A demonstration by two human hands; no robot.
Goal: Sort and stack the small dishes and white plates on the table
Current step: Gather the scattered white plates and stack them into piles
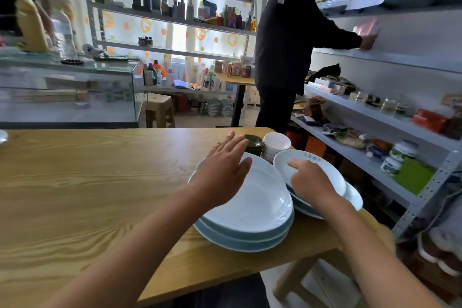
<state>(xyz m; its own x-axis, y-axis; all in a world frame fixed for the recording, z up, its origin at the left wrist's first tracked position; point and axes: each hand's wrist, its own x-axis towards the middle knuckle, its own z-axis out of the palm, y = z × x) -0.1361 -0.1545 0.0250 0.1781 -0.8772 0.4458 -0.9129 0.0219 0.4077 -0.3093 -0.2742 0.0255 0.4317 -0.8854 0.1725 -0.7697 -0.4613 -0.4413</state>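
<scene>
At the right end of the wooden tabletop (87, 182) the sorting looks well along: a stack of large white plates (250, 215) sits near the front edge, and just to its right a second, looser pile of white plates (325, 197) leans partly over the tabletop's right edge. Behind them, at the far right corner, stand a small stack of dark dishes (253, 144) and, touching or just beside it, a stack of small white bowls (276, 144). The left hand (222, 170) lies flat over the far rim of the big stack, fingers straight and spread, holding nothing. The right hand (312, 182) has its fingers curled onto the tilted top plate of the right-hand pile, seemingly gripping its rim. I'd judge the plate stacking is in hand; next that top plate wants lifting level and setting squarely, with the pile drawn inward from the edge.
</scene>
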